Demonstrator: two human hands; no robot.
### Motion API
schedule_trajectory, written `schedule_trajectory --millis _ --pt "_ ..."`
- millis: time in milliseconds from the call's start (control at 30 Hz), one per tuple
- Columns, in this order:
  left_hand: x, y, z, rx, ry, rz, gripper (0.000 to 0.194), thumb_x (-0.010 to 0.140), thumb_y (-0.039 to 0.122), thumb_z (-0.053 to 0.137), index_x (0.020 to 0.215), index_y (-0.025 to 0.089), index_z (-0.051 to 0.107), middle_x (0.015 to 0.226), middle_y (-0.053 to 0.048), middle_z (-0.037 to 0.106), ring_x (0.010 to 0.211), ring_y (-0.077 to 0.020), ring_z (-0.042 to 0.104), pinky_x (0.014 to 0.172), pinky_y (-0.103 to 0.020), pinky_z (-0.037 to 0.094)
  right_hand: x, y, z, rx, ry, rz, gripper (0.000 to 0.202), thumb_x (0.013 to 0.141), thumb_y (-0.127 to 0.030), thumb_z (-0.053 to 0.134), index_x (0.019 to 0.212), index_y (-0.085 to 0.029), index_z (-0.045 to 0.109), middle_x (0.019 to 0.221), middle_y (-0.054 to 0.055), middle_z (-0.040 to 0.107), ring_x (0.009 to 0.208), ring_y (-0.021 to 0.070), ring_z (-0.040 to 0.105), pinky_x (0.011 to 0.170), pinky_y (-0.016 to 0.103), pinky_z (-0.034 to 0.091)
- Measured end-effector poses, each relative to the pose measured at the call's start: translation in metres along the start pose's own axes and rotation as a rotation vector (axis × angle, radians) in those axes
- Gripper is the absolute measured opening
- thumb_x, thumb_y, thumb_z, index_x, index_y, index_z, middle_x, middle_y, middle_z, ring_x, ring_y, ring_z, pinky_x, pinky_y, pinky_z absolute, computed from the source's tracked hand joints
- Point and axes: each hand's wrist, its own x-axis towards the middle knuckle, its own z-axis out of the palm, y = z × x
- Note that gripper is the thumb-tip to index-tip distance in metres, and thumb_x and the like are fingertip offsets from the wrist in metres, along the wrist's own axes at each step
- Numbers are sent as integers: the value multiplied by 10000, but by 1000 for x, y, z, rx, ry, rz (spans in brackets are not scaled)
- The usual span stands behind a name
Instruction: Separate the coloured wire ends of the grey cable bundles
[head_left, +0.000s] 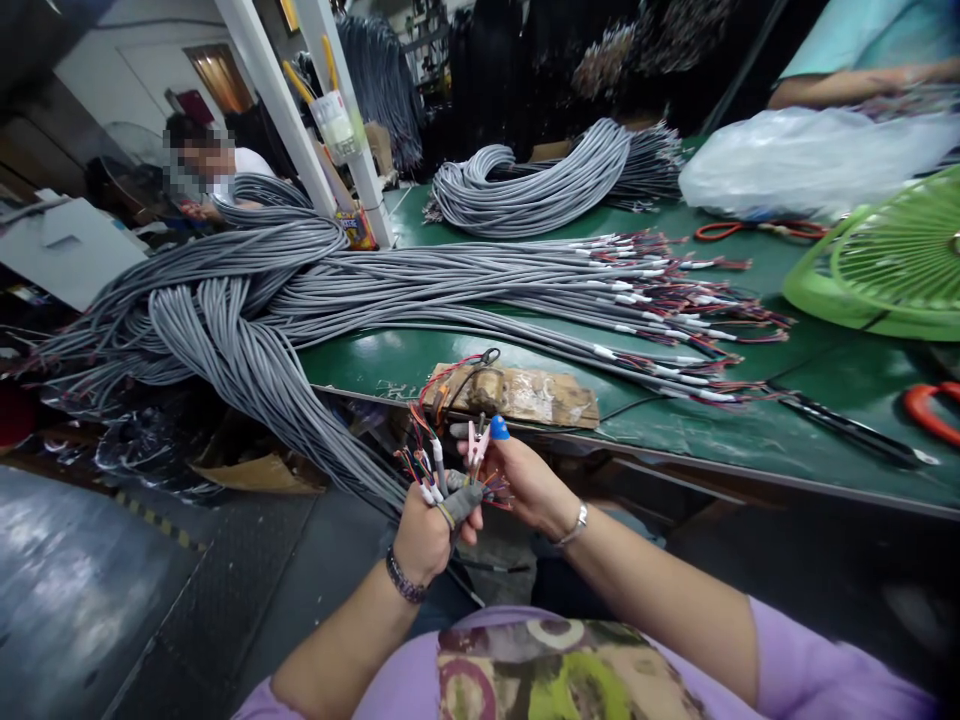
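My left hand is wrapped round the ends of several grey cables, with grey finger covers on some of its fingers. Thin coloured wires and white sleeves stick up out of that fist. Beside it, my right hand wears a blue cover on the thumb and pinches a small pale pink clip-like piece. Fine stripped wires show between the two hands. Just beyond them, a wooden block with tape on it sits at the table edge, with red and black leads.
A long bundle of grey cables lies across the green table; a coiled bundle is behind. A green fan, tweezers, orange-handled scissors and a plastic bag are right. Two other people work nearby.
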Motion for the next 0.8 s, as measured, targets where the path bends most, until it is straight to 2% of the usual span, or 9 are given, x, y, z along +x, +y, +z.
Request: schedule_trajectory --millis 100,233,500,633,800 --pt "1 -1 0 4 9 -1 368 673 443 738 576 125 580 471 6 575 330 -63 470 336 -169 329 4 -1 2 186 -23 132 407 769 -572 615 775 -165 640 663 34 635 539 130 541 504 254 440" --pt "1 -3 0 21 8 0 363 686 431 731 567 122 581 469 4 575 330 -60 468 338 -164 330 6 -1 2 260 8 144 323 803 -485 628 765 -164 642 700 28 661 540 116 572 485 229 455" --pt "0 -5 -2 36 6 -11 359 684 434 733 581 126 579 473 5 574 329 -63 461 335 -173 326 0 2 -6 306 -147 190 443 822 -598 527 843 -167 627 728 34 648 583 116 585 537 228 475" --pt "-9 -8 -5 104 -9 -8 356 718 433 708 584 130 577 485 7 574 350 -63 469 359 -178 345 -12 3 -18 247 -196 232 473 824 -606 519 855 -149 638 751 40 646 593 103 572 539 213 446" --pt "-19 -15 -11 151 41 8 364 727 472 688 625 138 586 505 8 585 366 -70 479 379 -186 357 -34 2 -24 54 -262 218 404 757 -522 663 868 -134 653 812 48 646 658 105 565 609 232 429"
